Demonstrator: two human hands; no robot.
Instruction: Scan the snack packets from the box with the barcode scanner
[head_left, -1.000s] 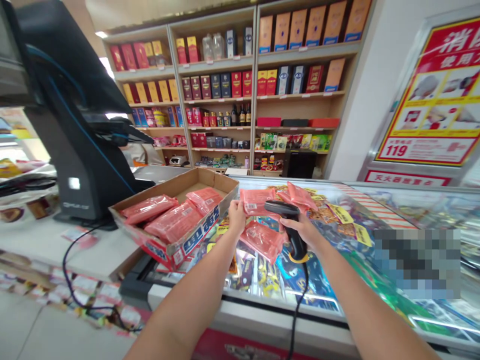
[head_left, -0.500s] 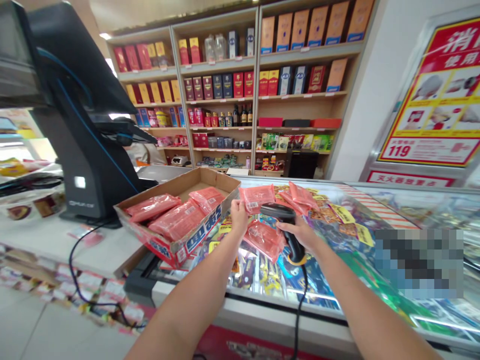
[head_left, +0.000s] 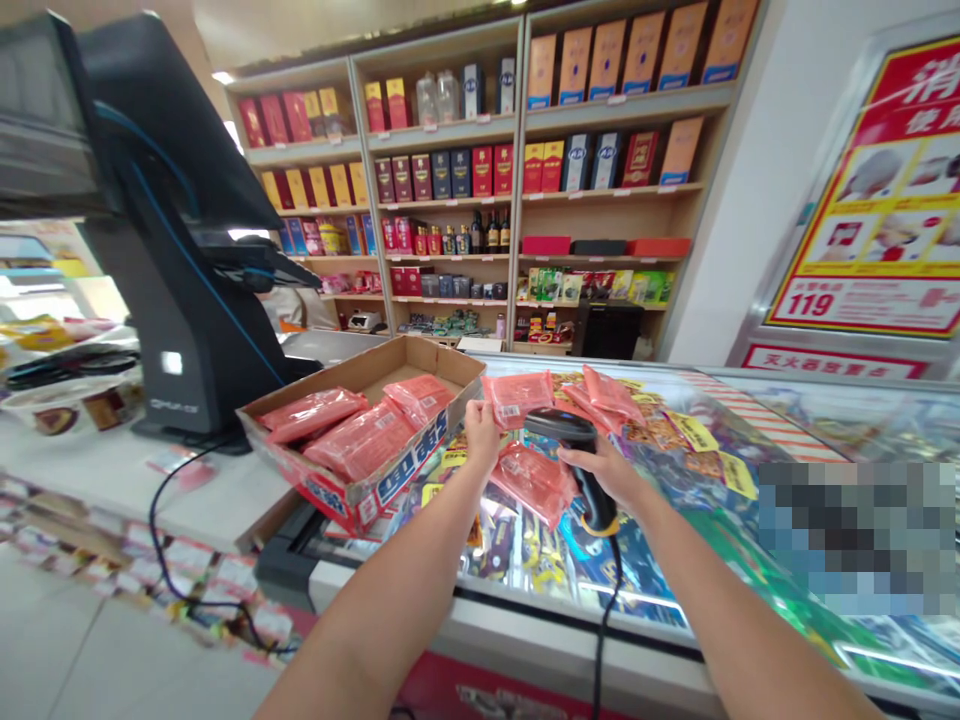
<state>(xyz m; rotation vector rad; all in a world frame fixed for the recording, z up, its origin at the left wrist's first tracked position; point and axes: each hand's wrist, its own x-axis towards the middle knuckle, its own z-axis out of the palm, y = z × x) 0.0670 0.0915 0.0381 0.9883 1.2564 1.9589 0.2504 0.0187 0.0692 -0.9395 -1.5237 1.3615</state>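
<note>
My left hand (head_left: 482,432) pinches the left edge of a pink plastic packet (head_left: 519,396), whose barcode faces me. In my right hand (head_left: 602,468) is a black barcode scanner (head_left: 561,428), gripped by its handle, its head close to the held packet's lower right. Below the two hands another pink packet (head_left: 532,482) lies on the glass counter top. More pink packets (head_left: 611,395) rest behind the scanner, to the right. At the left stands an open cardboard box (head_left: 405,470) with several pink packets (head_left: 364,437) inside.
A black monitor stand (head_left: 191,320) rises at the left, beside the box. The scanner's cable (head_left: 606,630) hangs over the counter's front edge. Bagged snacks (head_left: 517,550) show at the glass counter (head_left: 757,400). Shelves with boxes and bottles (head_left: 450,200) stand behind.
The whole view has shifted slightly, so everything sits a little further right. Both hands keep their hold on the packet and the scanner, with little visible movement between them.
</note>
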